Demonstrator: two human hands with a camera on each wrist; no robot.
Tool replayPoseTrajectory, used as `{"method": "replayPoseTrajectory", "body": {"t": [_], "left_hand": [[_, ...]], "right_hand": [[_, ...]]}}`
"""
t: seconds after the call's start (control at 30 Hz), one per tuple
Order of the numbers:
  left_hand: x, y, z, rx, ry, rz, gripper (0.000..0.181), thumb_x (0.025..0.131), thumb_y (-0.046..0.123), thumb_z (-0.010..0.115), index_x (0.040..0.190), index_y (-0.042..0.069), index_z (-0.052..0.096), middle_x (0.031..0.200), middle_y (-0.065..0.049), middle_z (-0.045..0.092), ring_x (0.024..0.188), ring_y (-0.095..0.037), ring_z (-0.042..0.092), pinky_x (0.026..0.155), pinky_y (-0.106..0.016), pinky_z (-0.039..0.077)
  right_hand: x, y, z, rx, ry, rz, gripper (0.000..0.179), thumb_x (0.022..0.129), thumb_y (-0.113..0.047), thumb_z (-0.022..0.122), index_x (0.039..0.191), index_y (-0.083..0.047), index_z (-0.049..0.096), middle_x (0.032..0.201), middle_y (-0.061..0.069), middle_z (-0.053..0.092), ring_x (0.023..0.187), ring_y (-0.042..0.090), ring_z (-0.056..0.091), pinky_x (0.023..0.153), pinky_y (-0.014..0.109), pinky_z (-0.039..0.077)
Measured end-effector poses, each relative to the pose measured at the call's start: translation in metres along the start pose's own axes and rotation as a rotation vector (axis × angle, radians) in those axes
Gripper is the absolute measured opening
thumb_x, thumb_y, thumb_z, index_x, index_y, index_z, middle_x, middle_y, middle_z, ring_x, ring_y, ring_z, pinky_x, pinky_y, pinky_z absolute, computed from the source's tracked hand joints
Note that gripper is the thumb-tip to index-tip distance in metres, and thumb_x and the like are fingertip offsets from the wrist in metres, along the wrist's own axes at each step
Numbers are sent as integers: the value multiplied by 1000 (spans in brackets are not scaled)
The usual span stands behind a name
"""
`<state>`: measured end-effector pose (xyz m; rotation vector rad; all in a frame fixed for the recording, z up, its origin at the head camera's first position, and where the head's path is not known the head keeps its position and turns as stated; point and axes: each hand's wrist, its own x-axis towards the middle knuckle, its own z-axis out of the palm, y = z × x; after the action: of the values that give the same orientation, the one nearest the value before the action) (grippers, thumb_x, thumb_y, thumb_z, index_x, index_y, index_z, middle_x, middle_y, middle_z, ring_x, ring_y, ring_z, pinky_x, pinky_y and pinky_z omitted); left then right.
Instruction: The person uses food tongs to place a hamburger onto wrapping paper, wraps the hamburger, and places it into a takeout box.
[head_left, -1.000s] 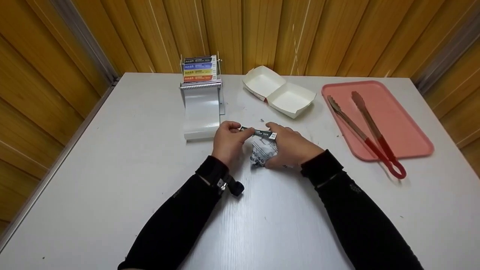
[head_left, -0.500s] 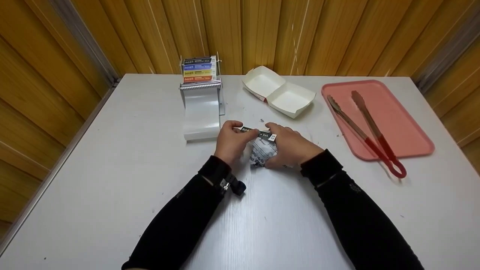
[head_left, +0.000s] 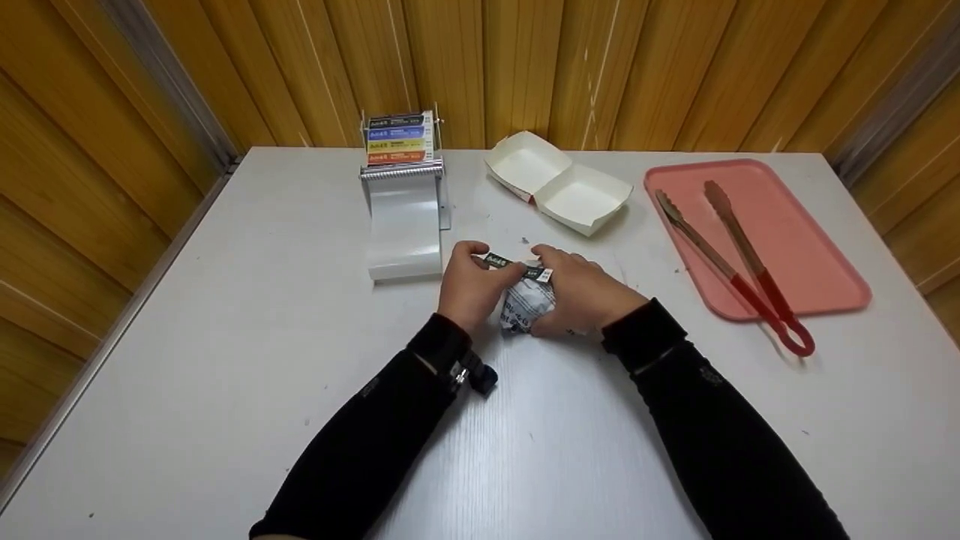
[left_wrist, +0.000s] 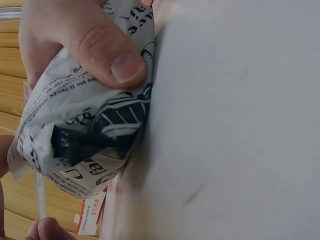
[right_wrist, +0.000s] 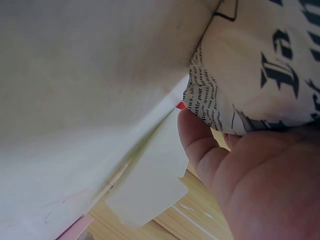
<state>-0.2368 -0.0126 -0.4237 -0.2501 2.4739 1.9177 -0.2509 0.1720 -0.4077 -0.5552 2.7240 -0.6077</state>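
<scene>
Take the label dispenser (head_left: 405, 217) as your landmark: the paper-wrapped packet (head_left: 529, 304) sits on the table (head_left: 225, 375), to the right of it and closer to you. Your left hand (head_left: 474, 285) is the one nearer to the dispenser, and it pinches the dark label (head_left: 535, 273), with the thumb over the strip; how its other fingers lie underneath, I cannot tell exactly. Your right hand (head_left: 585, 292) is on the packet's side away from the dispenser and grips the packet, thumb on the near side, fingers on the far side. The relation which matters most, I judge, is this: the label's long axis runs crosswise over the packet's upper part, between your two hands, with one end toward the dispenser and the white end away from it, just beside your right hand.
</scene>
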Motion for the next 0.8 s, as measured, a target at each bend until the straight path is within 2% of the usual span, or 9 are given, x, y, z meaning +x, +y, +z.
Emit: {"method": "replayPoseTrajectory", "body": {"t": [0.3, 0.63, 0.73, 0.8], "left_hand": [[-1, -1, 1, 46, 5, -7, 70, 84, 35, 86, 137, 6, 52, 109, -8, 58, 90, -19, 58, 74, -30, 48], [-2, -1, 1, 130, 54, 21, 69, 81, 37, 88, 134, 9, 54, 124, -14, 54, 108, -26, 56, 86, -36, 50], [-2, -1, 2, 145, 58, 24, 68, 81, 39, 88, 133, 11, 55, 124, -13, 54, 109, -26, 56, 88, -37, 50], [-2, -1, 2, 151, 57, 24, 67, 81, 39, 88, 133, 11, 55, 124, -13, 54, 109, -26, 56, 88, -37, 50]], "right_hand": [[-1, 2, 1, -1, 23, -46, 113, 69, -32, 95, 160, -10, 32, 146, 17, 56, 126, 35, 57, 110, 55, 48], [-2, 5, -2, 37, -2, -25, 137, 62, -46, 101, 167, -15, 17, 159, 18, 44, 144, 38, 44, 121, 60, 37], [-4, 10, -4, 79, -12, -50, 135, 69, -54, 95, 168, -17, 11, 168, 17, 32, 153, 38, 30, 126, 62, 28], [-6, 13, -6, 113, -11, -76, 121, 81, -58, 85, 169, -19, 10, 175, 13, 20, 160, 37, 18, 128, 63, 20]]}}
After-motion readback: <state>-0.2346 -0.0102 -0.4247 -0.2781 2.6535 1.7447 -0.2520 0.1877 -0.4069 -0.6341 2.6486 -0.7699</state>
